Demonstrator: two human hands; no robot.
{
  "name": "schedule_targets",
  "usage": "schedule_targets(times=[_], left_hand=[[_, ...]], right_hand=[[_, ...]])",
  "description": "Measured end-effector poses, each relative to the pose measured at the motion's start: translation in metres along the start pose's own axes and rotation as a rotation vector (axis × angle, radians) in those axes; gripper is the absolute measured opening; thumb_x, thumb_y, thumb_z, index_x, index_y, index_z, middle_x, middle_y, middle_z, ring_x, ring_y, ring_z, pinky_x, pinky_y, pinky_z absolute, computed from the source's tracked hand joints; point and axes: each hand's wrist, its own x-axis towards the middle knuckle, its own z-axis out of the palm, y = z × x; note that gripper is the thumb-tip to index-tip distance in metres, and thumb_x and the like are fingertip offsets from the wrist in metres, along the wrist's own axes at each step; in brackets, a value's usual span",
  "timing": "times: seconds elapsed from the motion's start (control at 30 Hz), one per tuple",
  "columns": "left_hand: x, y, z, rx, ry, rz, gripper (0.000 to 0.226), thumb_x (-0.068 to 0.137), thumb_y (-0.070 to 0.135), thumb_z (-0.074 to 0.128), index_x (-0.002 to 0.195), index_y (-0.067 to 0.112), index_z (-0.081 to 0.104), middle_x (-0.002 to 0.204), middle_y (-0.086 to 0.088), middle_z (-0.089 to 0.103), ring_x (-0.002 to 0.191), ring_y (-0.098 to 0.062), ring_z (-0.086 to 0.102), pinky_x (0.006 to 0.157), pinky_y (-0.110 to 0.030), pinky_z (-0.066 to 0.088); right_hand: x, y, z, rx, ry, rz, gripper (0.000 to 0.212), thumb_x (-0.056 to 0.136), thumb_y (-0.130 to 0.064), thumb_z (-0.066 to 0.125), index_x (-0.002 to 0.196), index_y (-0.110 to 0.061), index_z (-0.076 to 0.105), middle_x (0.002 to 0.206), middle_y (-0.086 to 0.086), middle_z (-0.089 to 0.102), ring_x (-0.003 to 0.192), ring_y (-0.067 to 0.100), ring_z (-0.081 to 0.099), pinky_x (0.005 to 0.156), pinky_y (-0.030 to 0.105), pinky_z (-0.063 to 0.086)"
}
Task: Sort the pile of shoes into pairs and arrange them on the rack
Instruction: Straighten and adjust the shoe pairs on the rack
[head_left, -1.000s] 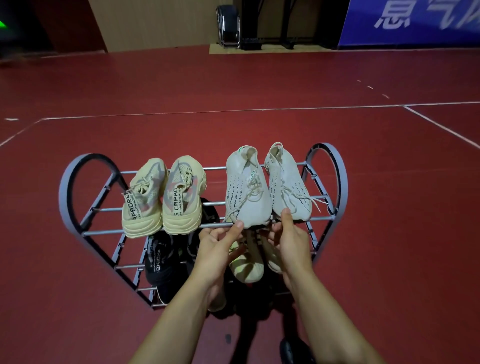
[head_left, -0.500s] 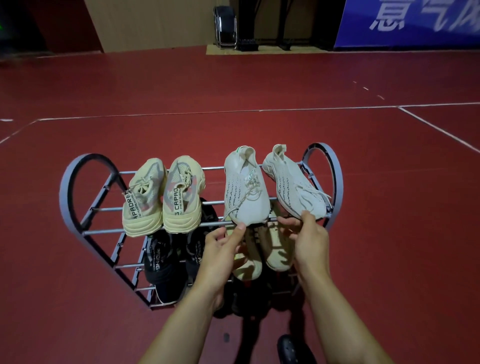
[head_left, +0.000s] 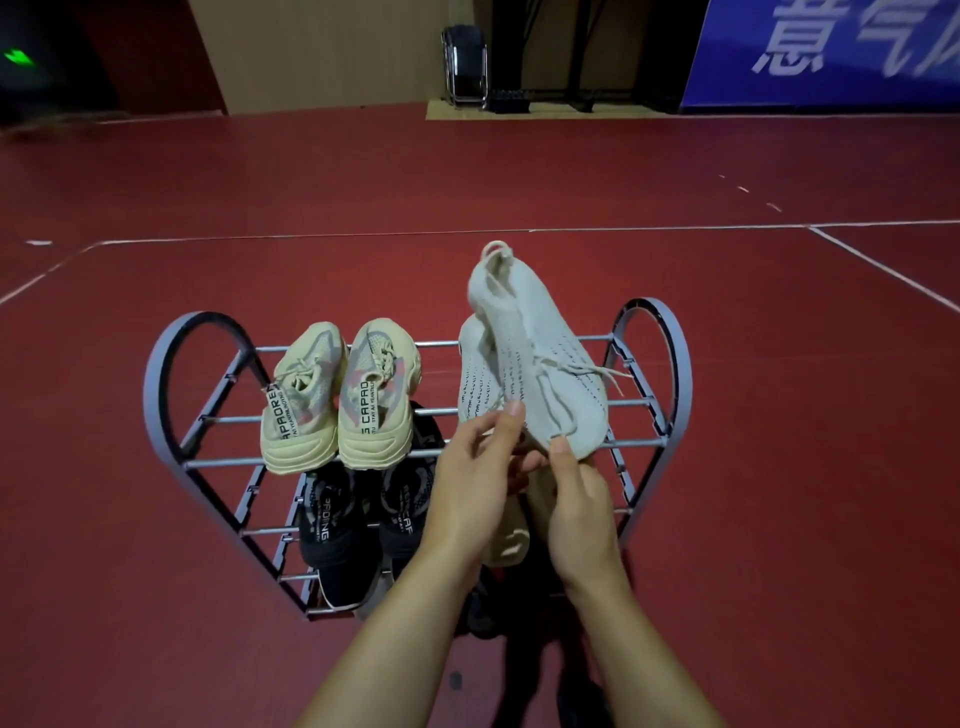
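1. The rack (head_left: 161, 395) stands on the red floor (head_left: 779, 467). On the left of its top tier a yellow sneaker pair (head_left: 340, 397) lies side by side, toes toward the person; a black sneaker pair (head_left: 358, 519) lies on the tier below. Neither is touched, and I judge both settled.
2. The left hand (head_left: 467, 499) has its grip partly apart, fingers curled, the thumb tip pressing the toe edge of the flat white knit sneaker (head_left: 475, 384) on the top tier. I cannot tell whether the fingers underneath close on it. A nudge here could push that shoe between the bars.
3. The right hand (head_left: 576, 514) pinches the toe of the raised white knit sneaker (head_left: 540, 358), thumb on top, and it is tilted heel-up over its mate, crossing it. Held only at the tip, it could twist out and drop onto the lower tier or the floor.
4. Its loose lace (head_left: 597, 371) trails toward the right side frame and might snag a bar.
5. A pale shoe (head_left: 511, 540) on the lower tier is mostly hidden by both hands.
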Motion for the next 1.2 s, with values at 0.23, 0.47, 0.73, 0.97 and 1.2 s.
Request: schedule_targets(times=[0.23,0.47,0.73,0.97,1.2], left_hand=[[-0.002,0.015,-0.021,-0.285,0.093,0.063,0.065,0.084,0.051,0.075,0.135,0.019,0.054,0.121,-0.008,0.074,0.102,-0.029,0.072,0.088,-0.044,0.056],[-0.016,0.025,-0.082,-0.722,0.088,0.204,0.078,0.084,0.068,0.065,0.144,0.020,0.054,0.144,-0.012,0.059,0.133,-0.034,0.056,0.106,-0.056,0.047],[-0.028,0.018,-0.111,-0.329,0.119,0.008,0.057,0.084,0.065,0.061,0.125,0.026,0.070,0.123,-0.007,0.074,0.107,-0.022,0.073,0.068,-0.033,0.062],[-0.031,0.015,-0.115,-0.464,0.100,-0.077,0.044,0.089,0.044,0.065,0.128,0.023,0.067,0.126,-0.006,0.072,0.112,-0.022,0.072,0.077,-0.036,0.063],[-0.028,0.011,-0.108,-0.863,0.108,-0.029,0.047,0.096,0.032,0.063,0.140,0.014,0.058,0.137,-0.008,0.065,0.123,-0.028,0.065,0.097,-0.050,0.055]], right_hand=[[-0.007,-0.007,-0.006,0.034,-0.175,-0.143,0.045,0.094,-0.047,0.041,0.085,-0.017,0.074,0.090,0.005,0.076,0.088,0.021,0.070,0.083,0.040,0.052],[0.014,-0.021,-0.009,0.015,-0.081,-0.083,0.036,0.099,-0.046,0.042,0.107,-0.024,0.071,0.093,-0.010,0.075,0.082,0.006,0.070,0.064,0.018,0.052],[0.028,-0.022,-0.004,0.462,-0.029,0.235,0.032,0.098,-0.044,0.052,0.110,-0.018,0.064,0.101,0.007,0.077,0.075,0.030,0.074,0.060,0.029,0.060],[0.024,-0.020,0.006,0.205,-0.072,0.147,0.015,0.097,-0.036,0.058,0.110,-0.041,0.063,0.097,-0.014,0.073,0.082,0.003,0.069,0.061,0.014,0.051],[0.018,-0.007,0.010,-0.086,0.087,0.386,0.053,0.075,-0.077,0.057,0.077,-0.024,0.065,0.067,-0.009,0.073,0.053,0.014,0.060,0.050,0.025,0.042]])
